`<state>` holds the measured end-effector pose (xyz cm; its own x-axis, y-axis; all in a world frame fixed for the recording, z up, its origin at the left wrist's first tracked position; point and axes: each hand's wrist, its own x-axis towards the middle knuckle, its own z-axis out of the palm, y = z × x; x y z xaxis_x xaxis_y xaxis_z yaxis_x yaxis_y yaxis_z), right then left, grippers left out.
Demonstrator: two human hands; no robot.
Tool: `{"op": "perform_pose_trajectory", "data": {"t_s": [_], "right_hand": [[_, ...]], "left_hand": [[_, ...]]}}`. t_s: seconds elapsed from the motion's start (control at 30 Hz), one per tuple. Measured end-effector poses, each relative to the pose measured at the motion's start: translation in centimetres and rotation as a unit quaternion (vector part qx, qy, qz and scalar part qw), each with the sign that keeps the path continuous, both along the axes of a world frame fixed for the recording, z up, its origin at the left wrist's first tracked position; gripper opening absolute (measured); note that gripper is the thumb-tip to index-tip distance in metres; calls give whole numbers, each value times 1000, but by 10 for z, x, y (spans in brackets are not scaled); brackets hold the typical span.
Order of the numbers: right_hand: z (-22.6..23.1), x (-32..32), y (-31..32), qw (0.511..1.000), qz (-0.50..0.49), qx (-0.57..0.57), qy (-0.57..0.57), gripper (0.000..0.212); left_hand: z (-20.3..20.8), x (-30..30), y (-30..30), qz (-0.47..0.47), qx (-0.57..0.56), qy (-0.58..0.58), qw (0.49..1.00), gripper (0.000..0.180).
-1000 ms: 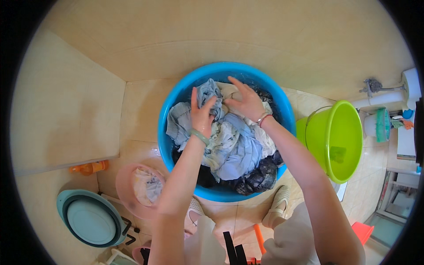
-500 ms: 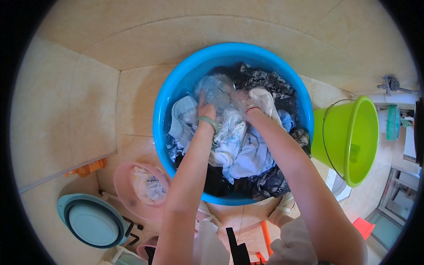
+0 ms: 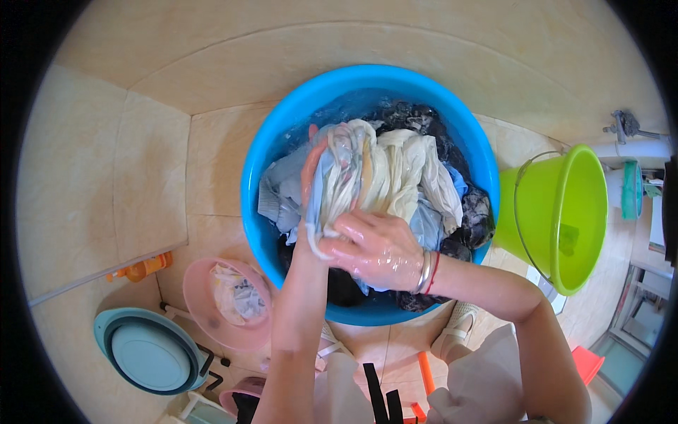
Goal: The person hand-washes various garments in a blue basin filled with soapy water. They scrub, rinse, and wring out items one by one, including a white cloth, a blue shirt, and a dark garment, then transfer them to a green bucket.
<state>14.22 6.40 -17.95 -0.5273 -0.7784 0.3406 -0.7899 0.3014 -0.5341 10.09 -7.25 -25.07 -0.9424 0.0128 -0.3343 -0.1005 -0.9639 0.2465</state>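
Since dark garments (image 3: 480, 215) crowd the blue tub (image 3: 367, 74), a hard tug could slop water (image 3: 321, 112) over its rim. Against the tub's right side in view, the green bucket (image 3: 587, 212) might tip if the bent right arm (image 3: 487, 283) swung wide. Over the tub's middle, pale cloth (image 3: 385, 169) looks slick: the right hand (image 3: 381, 247) clenches its near edge, which could slide free. The left hand (image 3: 309, 177) is partly under that cloth, left of the tub's centre; its grip I cannot tell. The silver bangle (image 3: 425, 272) could snag a fold.
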Motion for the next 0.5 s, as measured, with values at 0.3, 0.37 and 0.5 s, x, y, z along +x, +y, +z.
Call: {"op": "perform_pose_trajectory", "data": {"t_s": [0.3, 0.37, 0.5], "right_hand": [[22, -23, -29, 982, -124, -75, 121, 29], [18, -29, -33, 971, -155, -121, 132, 23], [5, -41, -37, 961, -168, -193, 103, 24]], "left_hand": [[20, -14, 14, -22, 59, 79, 995, 30], [16, -13, 13, -22, 45, 61, 997, 29], [13, -5, 14, 25, -28, 13, 999, 27]]}}
